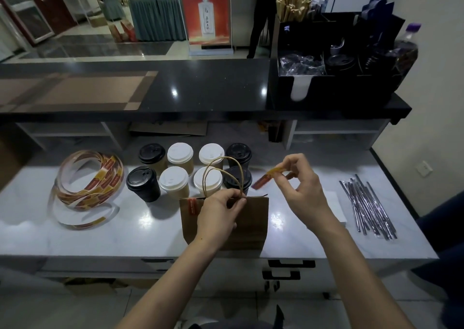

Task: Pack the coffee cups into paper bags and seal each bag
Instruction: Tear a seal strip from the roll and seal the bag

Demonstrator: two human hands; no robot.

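While bag (pixel 253 222) upright, sticker (pixel 264 179) aslant.

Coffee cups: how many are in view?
8 cups behind the paper bag: back row black, white, white, black; front row black, white, white, black. Any inside the bag are hidden.

A glossy black counter (pixel 200 90) (lights glinting on it) spans nine to three o'clock, a red poster (pixel 204 12) standing at twelve.

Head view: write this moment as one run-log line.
left hand pinches paper bag top | right hand pinches loose seal sticker | applied sticker on bag | eight coffee cups behind
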